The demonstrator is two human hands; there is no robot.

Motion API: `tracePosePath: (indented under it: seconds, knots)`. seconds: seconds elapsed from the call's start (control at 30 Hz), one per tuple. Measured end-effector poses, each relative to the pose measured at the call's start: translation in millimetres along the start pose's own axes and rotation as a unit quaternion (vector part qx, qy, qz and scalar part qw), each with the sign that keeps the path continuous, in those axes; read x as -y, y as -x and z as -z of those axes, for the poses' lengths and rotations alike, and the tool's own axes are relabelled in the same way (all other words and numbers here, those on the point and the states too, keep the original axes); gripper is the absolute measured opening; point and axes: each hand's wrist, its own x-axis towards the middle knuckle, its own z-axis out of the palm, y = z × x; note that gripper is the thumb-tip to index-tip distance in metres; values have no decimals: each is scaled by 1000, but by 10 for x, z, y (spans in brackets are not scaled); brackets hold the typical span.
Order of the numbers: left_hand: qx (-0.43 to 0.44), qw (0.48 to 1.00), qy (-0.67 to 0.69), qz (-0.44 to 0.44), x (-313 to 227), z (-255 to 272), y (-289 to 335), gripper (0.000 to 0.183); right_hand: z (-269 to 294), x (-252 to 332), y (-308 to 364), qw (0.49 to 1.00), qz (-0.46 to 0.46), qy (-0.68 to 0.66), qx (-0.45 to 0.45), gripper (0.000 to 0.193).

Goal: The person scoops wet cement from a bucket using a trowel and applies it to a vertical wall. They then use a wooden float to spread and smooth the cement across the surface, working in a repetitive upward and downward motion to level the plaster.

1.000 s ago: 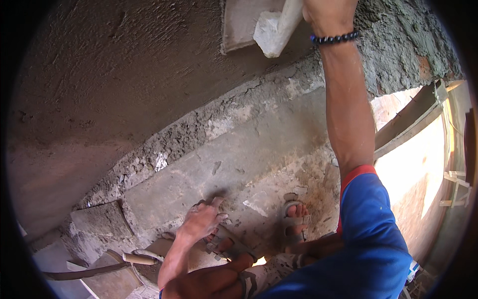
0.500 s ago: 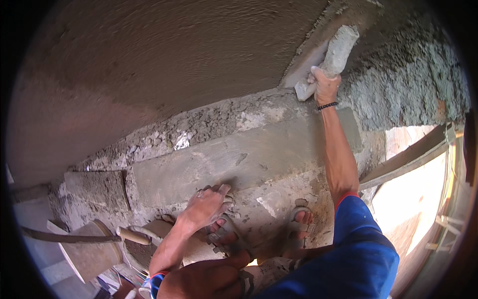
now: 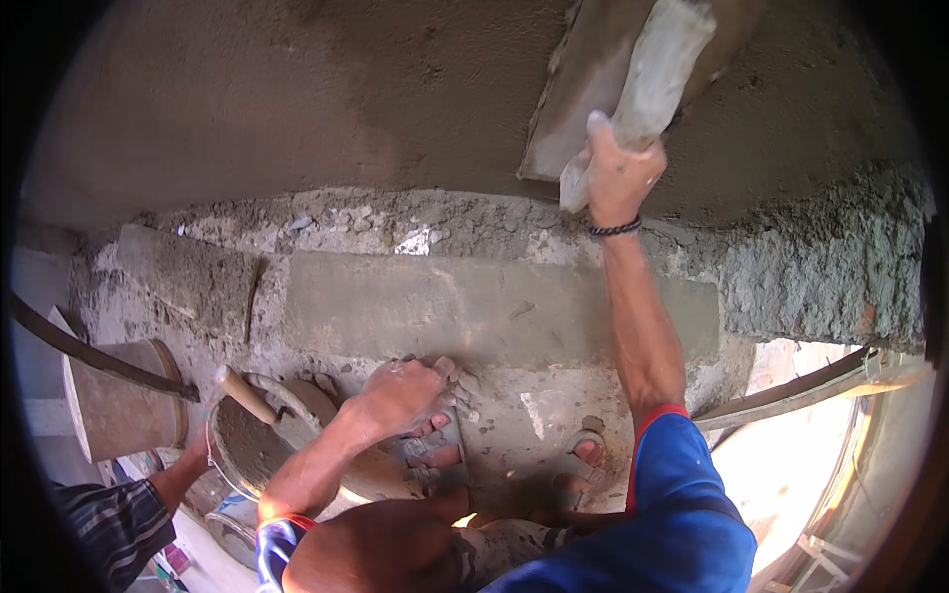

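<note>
My right hand grips the pale, mortar-crusted handle of a plastering float. The float's flat board lies against the wet grey-brown plaster wall, just above its rough lower edge. My left hand hangs over my left foot, fingers loosely curled in, with nothing visible in them. Its fingertips are partly hidden. Beside that forearm, a trowel with a wooden handle rests across a bucket of mortar.
A smooth grey board lies along the wall's foot, with crumbled mortar behind it. Another person's arm reaches to the bucket at the left. A tan bucket stands farther left. Rough unsmoothed mortar covers the right side.
My view has swung, so the wall's lower edge now runs more level. The float has come leftward across the picture, still in my right hand. Another person's arm has appeared at the left.
</note>
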Motion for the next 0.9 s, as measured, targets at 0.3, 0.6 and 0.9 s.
tracePosePath:
  seconds: [0.3, 0.6, 0.9]
  knots:
    - [-2, 999, -9, -35, 91, -113, -126, 43, 466, 1246, -984, 977, 165, 119, 59, 24]
    - [12, 1000, -17, -14, 221, -134, -112, 39, 956, -629, -166, 990, -54, 44, 120, 21]
    - [19, 1000, 10, -6, 95, -21, 17, 40, -60, -787, 435, 983, -104, -133, 73, 19]
